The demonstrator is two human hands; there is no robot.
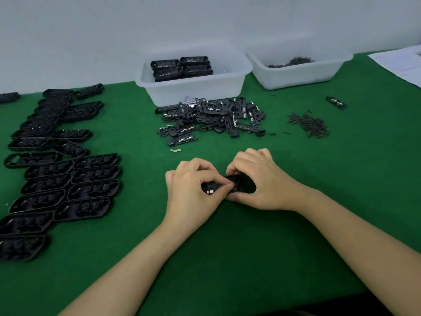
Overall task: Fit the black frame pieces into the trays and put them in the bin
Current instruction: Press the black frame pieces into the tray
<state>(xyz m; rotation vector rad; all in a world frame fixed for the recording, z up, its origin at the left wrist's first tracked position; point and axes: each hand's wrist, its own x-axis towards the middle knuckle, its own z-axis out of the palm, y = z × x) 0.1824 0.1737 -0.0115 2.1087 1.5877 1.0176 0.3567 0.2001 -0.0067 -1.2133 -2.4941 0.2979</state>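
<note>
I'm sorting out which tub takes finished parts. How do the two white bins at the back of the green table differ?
The left bin holds black trays stacked in neat rows; the right bin holds a loose heap of small dark pieces, too small to identify. The left bin sits nearer the person, right behind the pile of frame pieces; the right bin sits farther back, towards the papers. Both are white, translucent, rectangular and open-topped.

My counter (227, 258) is covered in green felt and runs back to a plain pale grey wall (114, 30), evenly lit, meeting its far edge.
</note>
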